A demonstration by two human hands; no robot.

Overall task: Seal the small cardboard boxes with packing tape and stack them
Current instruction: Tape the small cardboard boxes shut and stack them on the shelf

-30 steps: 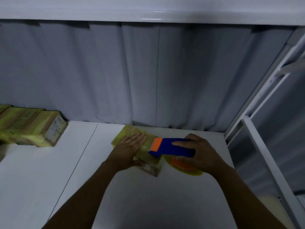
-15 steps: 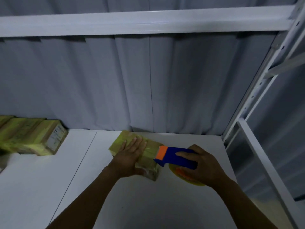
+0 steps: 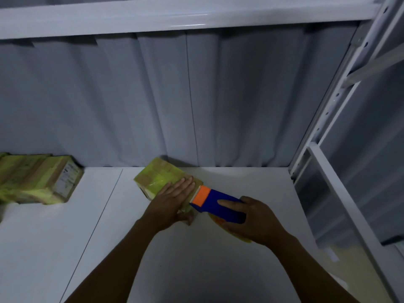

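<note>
A small cardboard box (image 3: 156, 174), wrapped across its top in yellowish tape, lies on the white bench (image 3: 65, 237) near the back edge, a little left of the middle and turned at an angle. The left hand (image 3: 172, 200) lies flat on the near end of the box, fingers straight and close together, pressing down on the top, with the thumb dropped over the near side of the box. The right hand (image 3: 255, 221) is wrapped round a blue tape dispenser (image 3: 220, 204), its forefinger laid along the top of the blue body and the other fingers curled under it. The dispenser's orange head (image 3: 202, 194) meets the right-hand end of the box, just beside the left hand's fingertips. Below the right hand a bit of the yellow tape roll (image 3: 241, 237) shows, close to the bench; whether it touches the surface I cannot tell.

Well apart at the far left, a group of taped boxes (image 3: 37, 182) sits against the back, one with a printed label on its end face. A grey pleated curtain (image 3: 196, 106) hangs behind the bench, a white beam (image 3: 175, 16) runs across above, and a white perforated rack upright (image 3: 328, 110) rises on the right
</note>
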